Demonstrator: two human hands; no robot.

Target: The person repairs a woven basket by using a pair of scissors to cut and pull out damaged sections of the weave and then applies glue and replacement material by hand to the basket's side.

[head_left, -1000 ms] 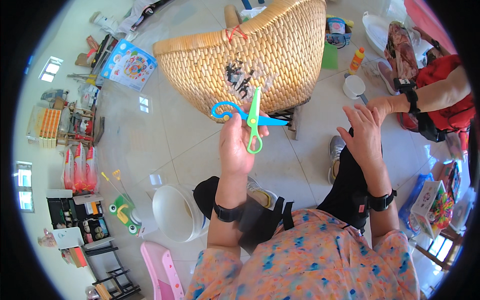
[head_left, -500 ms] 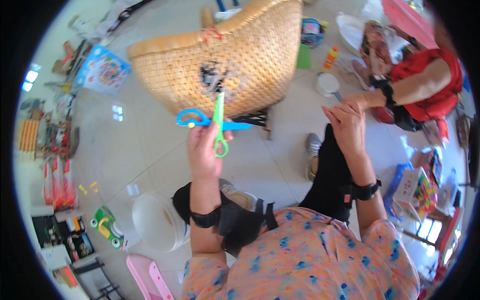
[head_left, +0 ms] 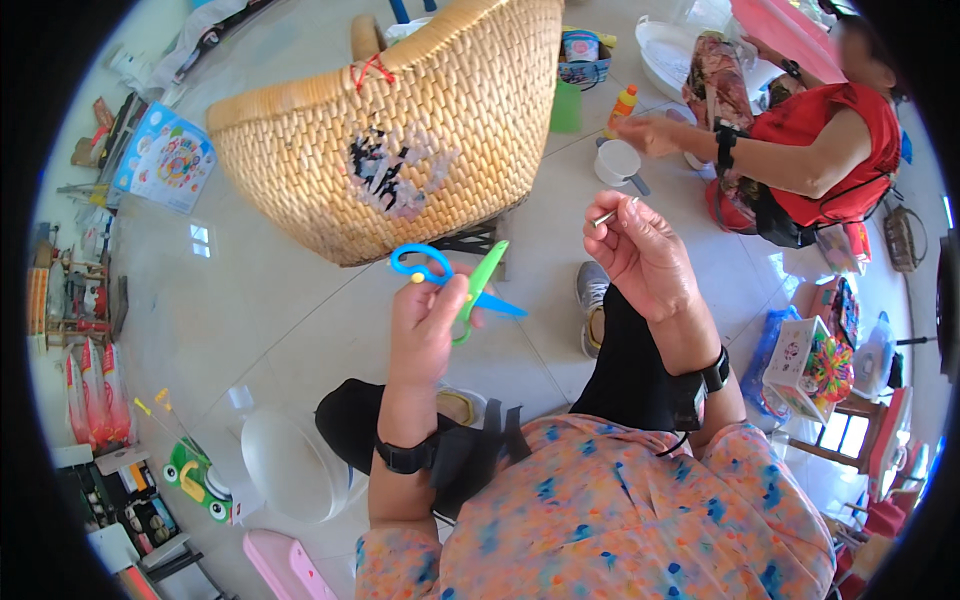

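Observation:
My left hand (head_left: 425, 325) holds plastic scissors (head_left: 483, 273) with blue and green halves, blades spread apart. My right hand (head_left: 645, 260), raised to the right, pinches a small silvery metal piece (head_left: 603, 219) between thumb and fingers, too small to identify. Beyond both hands stands a large woven basket (head_left: 280, 180), a red tie (head_left: 372, 72) near its rim and a ragged black and whitish patch (head_left: 385, 170) on its side, resting on a dark stand (head_left: 470, 242).
A co-worker in red (head_left: 820, 150) sits at the right, a hand (head_left: 650, 133) reaching out. Around are a white dipper (head_left: 617, 160), an orange bottle (head_left: 621, 106), a white bucket (head_left: 290, 465), a frog toy (head_left: 195, 478), boxes (head_left: 795, 360) and a wide basin (head_left: 660, 55).
My right hand has parted from the co-worker's hand and now pinches the metal piece. The co-worker's hand has moved away upward. My left hand lowered the scissors slightly. The view has shifted.

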